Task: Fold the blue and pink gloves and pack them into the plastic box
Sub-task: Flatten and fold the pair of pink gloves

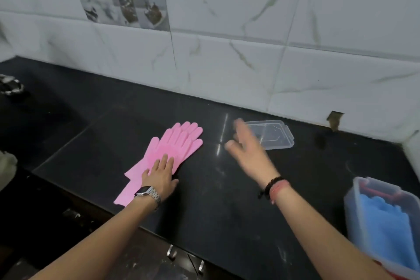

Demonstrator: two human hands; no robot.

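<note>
Two pink gloves [176,143] lie stacked flat on the black counter [216,200], fingers pointing toward the wall. My left hand [161,176] presses flat on their cuff end with straight fingers. My right hand [248,151] hovers open and blurred above the counter, between the pink gloves and a clear plastic lid [272,135] near the wall. The clear plastic box [361,191] stands at the right edge, with the blue gloves [386,229] folded inside it.
A white marble-tiled wall [227,41] runs behind the counter. A metal object [10,86] sits at the far left. Cabinet handles [172,251] show below the counter's front edge.
</note>
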